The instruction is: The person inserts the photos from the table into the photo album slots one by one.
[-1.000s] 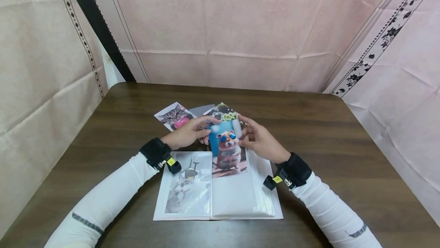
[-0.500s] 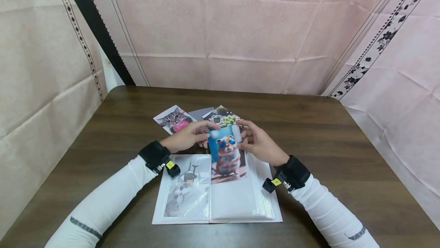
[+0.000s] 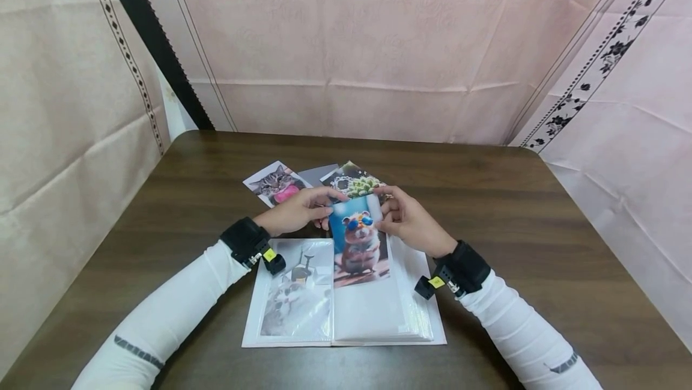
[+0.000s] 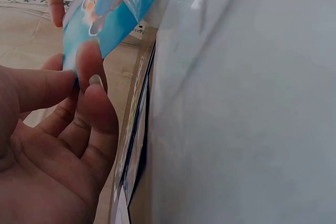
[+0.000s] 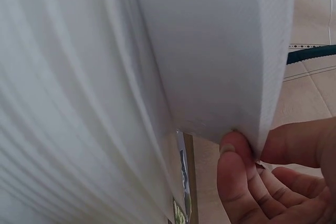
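1. The left hand's (image 3: 294, 213) fingers are pinching the animal photo (image 3: 359, 249) at its upper left edge.
2. The right hand's (image 3: 413, 228) fingers are gripping near its upper right corner.
3. The photo is extending over the right page of the open album (image 3: 367, 315) on the worktop (image 3: 513, 198); clear film is covering part of it.
4. The plant photo (image 3: 357, 182) and grey card (image 3: 318, 172) are showing only in part.
5. Glare is obscuring the left-page picture (image 3: 289, 303).
6. Marks on the yellow wrist tags (image 3: 269, 255) are remaining too small to read.
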Demonstrator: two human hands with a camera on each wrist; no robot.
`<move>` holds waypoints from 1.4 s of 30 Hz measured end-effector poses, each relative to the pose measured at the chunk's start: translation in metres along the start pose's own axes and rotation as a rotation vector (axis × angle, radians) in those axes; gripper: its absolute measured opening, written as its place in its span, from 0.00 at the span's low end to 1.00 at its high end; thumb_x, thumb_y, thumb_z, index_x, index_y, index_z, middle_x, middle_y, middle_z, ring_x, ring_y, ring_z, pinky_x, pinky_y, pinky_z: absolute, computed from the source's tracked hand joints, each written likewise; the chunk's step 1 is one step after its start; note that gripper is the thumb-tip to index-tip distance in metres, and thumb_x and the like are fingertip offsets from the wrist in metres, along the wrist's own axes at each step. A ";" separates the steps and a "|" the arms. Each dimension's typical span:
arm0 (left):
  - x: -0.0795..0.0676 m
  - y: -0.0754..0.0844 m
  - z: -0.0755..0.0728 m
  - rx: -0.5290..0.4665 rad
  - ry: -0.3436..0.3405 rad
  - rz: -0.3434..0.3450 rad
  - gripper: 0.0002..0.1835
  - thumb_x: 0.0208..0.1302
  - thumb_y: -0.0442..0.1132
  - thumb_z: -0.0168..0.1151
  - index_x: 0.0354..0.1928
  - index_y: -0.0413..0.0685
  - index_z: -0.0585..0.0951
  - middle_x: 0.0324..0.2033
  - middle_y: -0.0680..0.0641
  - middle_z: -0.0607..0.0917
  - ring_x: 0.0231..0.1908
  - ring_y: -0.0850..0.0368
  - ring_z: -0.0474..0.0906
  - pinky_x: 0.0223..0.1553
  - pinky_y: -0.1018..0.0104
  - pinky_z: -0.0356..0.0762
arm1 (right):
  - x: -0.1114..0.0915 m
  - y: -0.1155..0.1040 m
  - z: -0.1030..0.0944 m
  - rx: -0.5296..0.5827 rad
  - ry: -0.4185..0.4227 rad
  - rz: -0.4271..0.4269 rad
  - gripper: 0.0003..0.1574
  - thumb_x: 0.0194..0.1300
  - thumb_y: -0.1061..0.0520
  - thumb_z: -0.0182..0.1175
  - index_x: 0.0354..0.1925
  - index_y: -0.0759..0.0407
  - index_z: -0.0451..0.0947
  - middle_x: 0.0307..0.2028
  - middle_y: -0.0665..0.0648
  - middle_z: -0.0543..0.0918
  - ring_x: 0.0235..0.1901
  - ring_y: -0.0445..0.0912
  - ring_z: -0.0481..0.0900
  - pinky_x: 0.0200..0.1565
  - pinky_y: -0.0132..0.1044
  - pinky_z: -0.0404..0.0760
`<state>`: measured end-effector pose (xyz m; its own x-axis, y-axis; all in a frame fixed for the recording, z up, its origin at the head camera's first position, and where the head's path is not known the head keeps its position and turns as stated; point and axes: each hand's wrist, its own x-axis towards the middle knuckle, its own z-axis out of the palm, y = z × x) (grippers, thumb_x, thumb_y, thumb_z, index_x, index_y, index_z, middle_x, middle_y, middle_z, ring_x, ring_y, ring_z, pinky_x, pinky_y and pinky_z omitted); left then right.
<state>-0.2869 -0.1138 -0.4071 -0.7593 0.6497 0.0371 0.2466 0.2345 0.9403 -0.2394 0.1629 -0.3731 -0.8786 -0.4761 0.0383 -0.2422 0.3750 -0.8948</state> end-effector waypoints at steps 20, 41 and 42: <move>-0.001 0.003 0.002 0.047 -0.014 0.021 0.17 0.72 0.38 0.50 0.60 0.49 0.75 0.37 0.40 0.79 0.33 0.45 0.77 0.38 0.59 0.77 | -0.001 0.001 0.001 0.015 0.008 0.007 0.33 0.62 0.66 0.60 0.63 0.61 0.62 0.41 0.64 0.75 0.38 0.52 0.76 0.40 0.33 0.78; -0.001 0.003 0.003 0.089 -0.050 0.015 0.17 0.71 0.38 0.51 0.60 0.51 0.76 0.36 0.42 0.80 0.33 0.47 0.78 0.39 0.58 0.77 | -0.001 0.000 0.003 0.018 0.015 -0.007 0.27 0.62 0.66 0.60 0.59 0.60 0.65 0.40 0.65 0.75 0.37 0.53 0.76 0.40 0.33 0.78; -0.001 0.003 0.003 0.091 -0.052 0.015 0.17 0.71 0.38 0.51 0.60 0.51 0.76 0.36 0.42 0.80 0.33 0.47 0.78 0.40 0.58 0.77 | 0.000 0.000 0.003 0.019 0.014 -0.007 0.27 0.62 0.66 0.60 0.59 0.60 0.65 0.40 0.65 0.75 0.37 0.53 0.76 0.40 0.33 0.78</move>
<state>-0.2833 -0.1119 -0.4049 -0.7237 0.6894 0.0308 0.3128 0.2879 0.9051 -0.2379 0.1611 -0.3748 -0.8828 -0.4669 0.0506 -0.2402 0.3563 -0.9030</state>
